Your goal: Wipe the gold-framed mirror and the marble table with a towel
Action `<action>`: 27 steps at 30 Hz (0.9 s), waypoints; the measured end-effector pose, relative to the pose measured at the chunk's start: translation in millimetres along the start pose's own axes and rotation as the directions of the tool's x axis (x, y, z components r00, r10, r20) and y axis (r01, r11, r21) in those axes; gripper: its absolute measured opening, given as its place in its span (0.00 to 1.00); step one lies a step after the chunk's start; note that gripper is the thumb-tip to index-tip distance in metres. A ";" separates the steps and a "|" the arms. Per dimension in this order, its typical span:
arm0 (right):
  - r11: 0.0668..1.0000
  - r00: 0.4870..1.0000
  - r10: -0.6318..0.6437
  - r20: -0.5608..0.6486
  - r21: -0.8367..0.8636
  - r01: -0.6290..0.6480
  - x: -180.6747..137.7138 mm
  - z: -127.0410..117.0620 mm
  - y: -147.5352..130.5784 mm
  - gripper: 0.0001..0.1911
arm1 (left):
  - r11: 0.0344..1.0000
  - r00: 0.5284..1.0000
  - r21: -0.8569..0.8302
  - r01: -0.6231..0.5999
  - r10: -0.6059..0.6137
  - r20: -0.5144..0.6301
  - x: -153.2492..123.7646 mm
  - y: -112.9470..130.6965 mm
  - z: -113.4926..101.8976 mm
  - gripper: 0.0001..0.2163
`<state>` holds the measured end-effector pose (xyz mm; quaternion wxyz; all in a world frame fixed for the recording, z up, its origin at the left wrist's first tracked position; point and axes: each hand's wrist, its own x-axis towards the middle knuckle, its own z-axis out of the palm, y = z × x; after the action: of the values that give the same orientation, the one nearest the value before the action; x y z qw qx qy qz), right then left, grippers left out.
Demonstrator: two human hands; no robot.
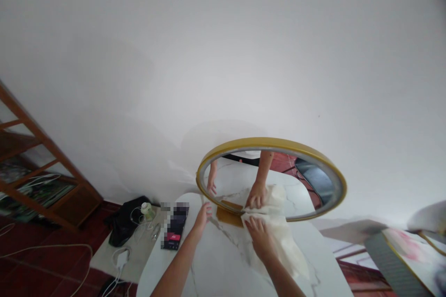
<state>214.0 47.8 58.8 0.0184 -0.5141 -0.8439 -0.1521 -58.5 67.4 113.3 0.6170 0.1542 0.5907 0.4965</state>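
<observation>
A round mirror (275, 145) with a gold frame stands tilted on a white marble-patterned table (212, 264), on a gold base (229, 216). Spread over the tabletop before it is a cream-white cloth (287, 246). My right hand (259, 236) presses down on the cloth with its fingers, close to the mirror's lower edge. My left hand (202, 216) is near the lower left of the frame, fingers apart and holding nothing; whether it touches the frame I cannot tell. Both hands and the cloth show again as reflections in the glass.
A phone (175, 226) lies on the table's left side. Lower left, a small side table (104, 255) holds a black bag (127, 222), a small bottle (147, 211) and white cables. A wooden shelf (52, 167) stands at far left. A white wall (223, 55) rises behind.
</observation>
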 end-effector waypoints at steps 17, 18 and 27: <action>0.964 0.974 0.115 0.195 0.216 -0.157 10.1 -37.3 -0.9 0.41 | 0.940 0.972 -0.247 0.237 -0.228 0.064 13.7 -44.8 78.1 0.04; 0.959 0.968 0.140 0.210 0.214 -0.186 8.5 -36.0 1.4 0.41 | 0.936 0.971 -0.259 0.240 -0.233 0.059 13.9 -44.9 77.2 0.04; 0.944 0.972 0.119 0.202 0.282 -0.174 19.8 -26.7 -23.4 0.40 | 0.912 0.975 -0.344 0.221 -0.207 0.077 4.5 -60.2 88.0 0.09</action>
<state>180.8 47.5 82.4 0.0296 -0.5788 -0.8145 0.0261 44.2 78.3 86.3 0.6967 -0.0143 0.4938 0.5202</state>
